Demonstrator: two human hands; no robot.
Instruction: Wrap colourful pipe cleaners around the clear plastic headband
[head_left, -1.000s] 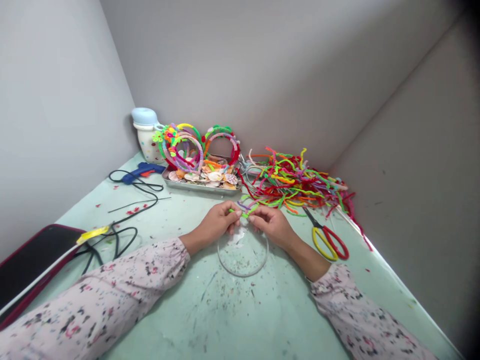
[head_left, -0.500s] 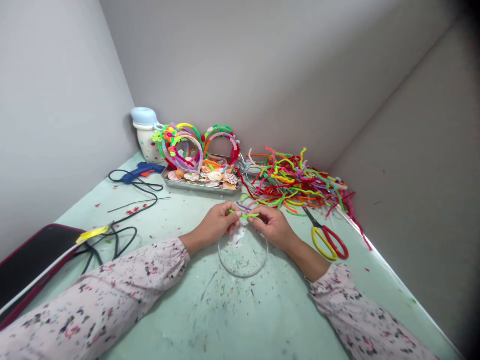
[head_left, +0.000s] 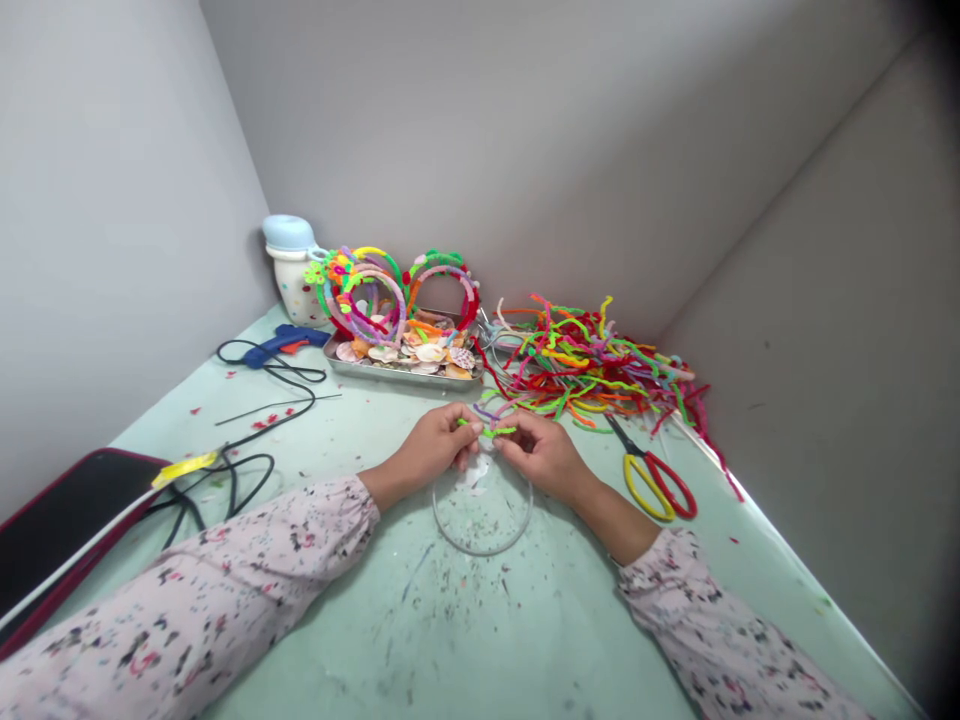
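Between my fingertips is a short green pipe cleaner [head_left: 495, 432], its ends pinched by my left hand [head_left: 442, 440] and my right hand [head_left: 541, 450]. Both hands are closed. A thin pale grey ring [head_left: 482, 551] hangs below them like a loop, its upper part hidden by the fingers; whether they grip it too I cannot tell. A purple pipe cleaner [head_left: 486, 412] shows just beyond the green one. Scissors [head_left: 654, 480] with one yellow and one red handle lie right of my right hand.
A metal tray [head_left: 405, 376] of seashells, with colourful wrapped rings [head_left: 375, 300] on it, stands at the back. Right of it is a heap of pipe cleaners [head_left: 592, 360]. To the left are a blue glue gun [head_left: 289, 342], a lidded cup [head_left: 292, 270], cables and a black tablet-like device [head_left: 75, 510].
The grey ring has shifted slightly left. My right hand has edged a little left as well, while my left hand stays about where it was, both still pinching the green pipe cleaner.
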